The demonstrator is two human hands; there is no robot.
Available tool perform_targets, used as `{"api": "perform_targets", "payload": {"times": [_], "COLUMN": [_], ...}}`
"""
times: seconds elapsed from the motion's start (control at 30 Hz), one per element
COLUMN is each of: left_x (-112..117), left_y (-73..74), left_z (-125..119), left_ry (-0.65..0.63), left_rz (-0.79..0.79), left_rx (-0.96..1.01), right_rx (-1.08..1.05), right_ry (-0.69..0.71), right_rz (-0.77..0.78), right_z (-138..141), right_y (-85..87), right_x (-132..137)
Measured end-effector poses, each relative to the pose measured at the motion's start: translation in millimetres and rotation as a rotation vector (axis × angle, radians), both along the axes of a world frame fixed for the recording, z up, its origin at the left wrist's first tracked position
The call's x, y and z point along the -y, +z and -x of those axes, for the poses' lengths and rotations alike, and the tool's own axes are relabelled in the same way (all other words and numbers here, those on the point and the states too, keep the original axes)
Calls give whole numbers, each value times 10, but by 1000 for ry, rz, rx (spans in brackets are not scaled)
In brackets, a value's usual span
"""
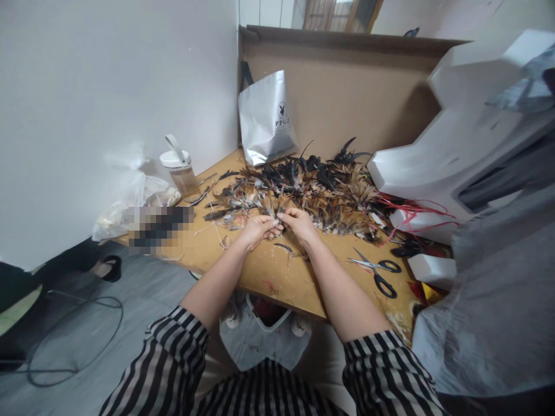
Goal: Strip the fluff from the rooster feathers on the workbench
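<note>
A big heap of brown, black and tan feathers (321, 188) covers the back of a wooden table (286, 283). My left hand (256, 230) and my right hand (299, 222) meet at the heap's near edge. Both are closed in a pinch on a small bunch of feathers (276, 222) held between their fingertips. A single loose feather (284, 247) lies on the table just below my hands.
Black-handled scissors (378, 271) lie to the right of my right forearm. A lidded jar (180, 167) and a clear plastic bag (130, 196) stand at the left. A silver bag (265, 118) leans on cardboard behind. White foam blocks (451, 150) and red string (411, 211) crowd the right.
</note>
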State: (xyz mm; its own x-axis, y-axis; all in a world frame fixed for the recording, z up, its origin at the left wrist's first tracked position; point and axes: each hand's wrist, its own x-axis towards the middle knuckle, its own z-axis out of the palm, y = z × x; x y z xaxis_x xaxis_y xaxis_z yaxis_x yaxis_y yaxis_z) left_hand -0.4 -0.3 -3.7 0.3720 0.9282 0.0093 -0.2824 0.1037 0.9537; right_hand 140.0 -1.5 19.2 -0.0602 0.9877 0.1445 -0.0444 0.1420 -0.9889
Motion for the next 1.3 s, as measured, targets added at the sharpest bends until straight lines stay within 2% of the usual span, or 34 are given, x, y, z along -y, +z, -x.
{"api": "perform_targets", "payload": {"times": [0.1, 0.2, 0.27, 0.37, 0.47, 0.6, 0.77, 0.87, 1.1, 1.3], "left_x": [5, 0, -14, -48, -78, -81, -60, -63, -96, -73], "left_y": [-3, -6, -8, -15, -19, -9, 8, 5, -22, -3], "left_z": [3, 18, 33, 56, 71, 77, 79, 84, 89, 79], "left_ry": [-10, -14, 8, 68, 96, 84, 72, 67, 91, 96], "left_rz": [16, 36, 49, 75, 105, 127, 130, 127, 106, 125], "left_rx": [9, 31, 70, 168, 247, 280, 297, 304, 334, 308], "right_rx": [-46, 40, 156, 402, 722, 1093, 1361, 1396, 1122, 1270], "right_ry": [32, 34, -25, -185, -240, -161, -43, 16, 149, 175], "right_rz": [47, 61, 5, -124, -163, -228, -267, -306, -384, -358], "right_z": [15, -26, -111, -298, -451, -455, -303, -269, -374, -326], "right_y": [-28, -58, -80, -114, -122, -70, 4, 23, 71, 23], "right_x": [-8, -53, -106, -182, -202, -128, -29, -19, -72, -40]}}
